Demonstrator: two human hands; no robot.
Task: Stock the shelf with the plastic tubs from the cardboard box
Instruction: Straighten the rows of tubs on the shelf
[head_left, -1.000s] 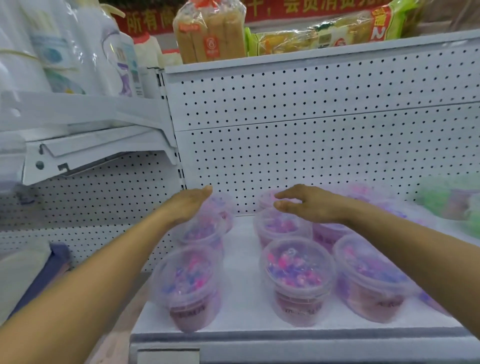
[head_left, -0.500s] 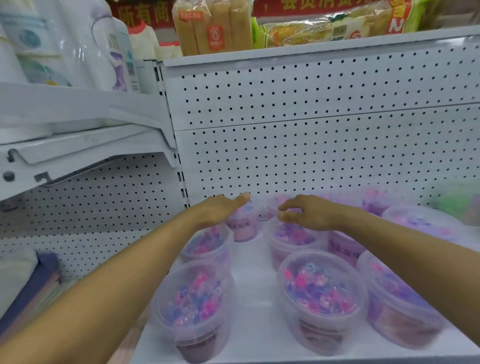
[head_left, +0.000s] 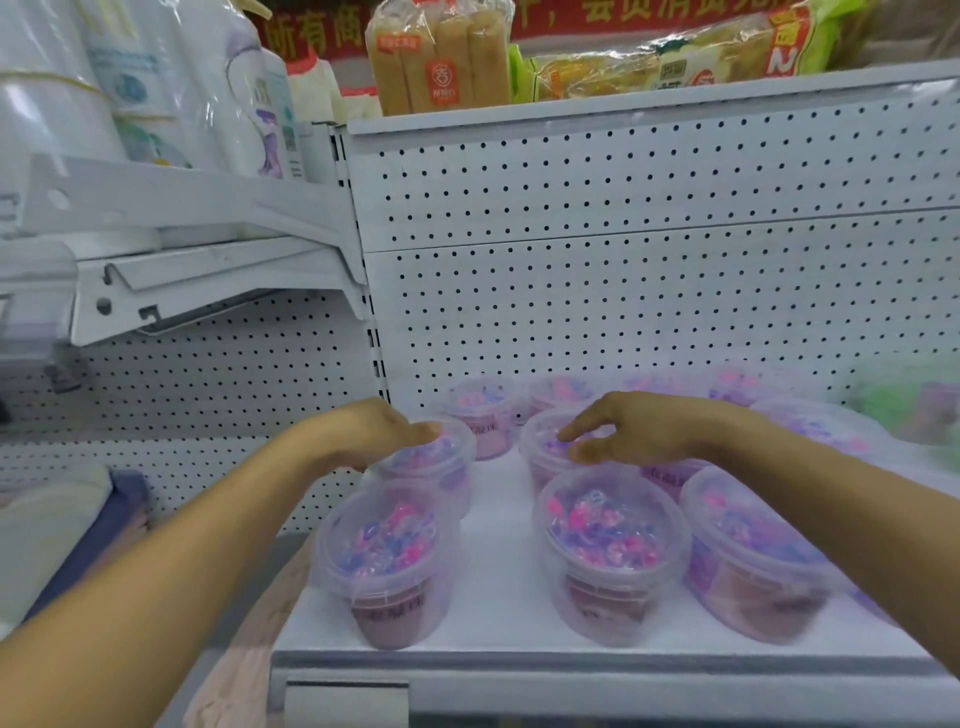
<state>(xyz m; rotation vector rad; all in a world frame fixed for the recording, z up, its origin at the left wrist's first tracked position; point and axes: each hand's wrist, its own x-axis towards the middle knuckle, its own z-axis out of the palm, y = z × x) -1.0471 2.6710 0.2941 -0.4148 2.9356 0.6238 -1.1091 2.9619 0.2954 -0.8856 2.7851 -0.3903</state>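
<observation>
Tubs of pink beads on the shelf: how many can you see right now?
10 tubs. Front row: left, middle, right. Middle row: left, middle, right. Back: four, blurred. The right forearm may hide more.

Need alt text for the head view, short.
Two bare hands, left hand and right hand, reach over clear lidded tubs of pink and purple beads on a white shelf backed by pegboard.

Plastic tubs (head_left: 608, 551) on the white shelf (head_left: 498, 587)

Clear lidded tubs of pink, purple and blue beads stand upright in rows running back to the pegboard; the rear ones are blurred.
</observation>
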